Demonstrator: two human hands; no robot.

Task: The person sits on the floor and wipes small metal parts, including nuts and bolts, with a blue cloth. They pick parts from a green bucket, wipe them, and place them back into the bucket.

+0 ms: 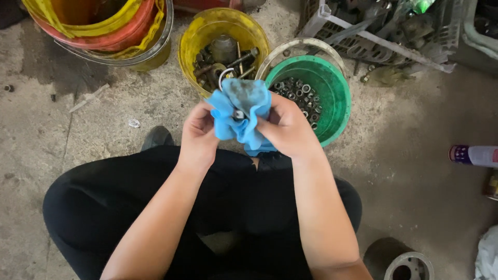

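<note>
Head view, looking straight down. I see both hands raised over the lap, working a blue cloth (241, 111) between them. The left hand (198, 136) grips the cloth's left side, fingers (205, 110) curled in and closed on the fabric. The right hand (287, 129) holds the right side, fingers (265, 123) bent round and pressed into the folds, also closed on it. The cloth is bunched and smudged dark in places, its upper part standing above both sets of fingers, a tail hanging below between the wrists.

In the middle of the cloth, between the two thumbs, I note a small metal part (238, 114), grey and shiny, mostly wrapped. Only a bit of it shows; I cannot tell its exact kind. It sits in the fabric, fingers of both hands close on either side, touching it through the cloth as far as I can tell.

Beyond the hands, on the concrete floor (410, 171): a yellow bucket (193, 41) holding bolts and larger rusty hardware, and just to its right a green bucket (337, 98) with nuts and washers. The cloth's top edge overlaps both rims in this view. A grey plastic crate (373, 39) of parts stands at upper right. A spray can (474, 155) lies at the right edge. Black trousers (104, 202) fill the lower frame.
</note>
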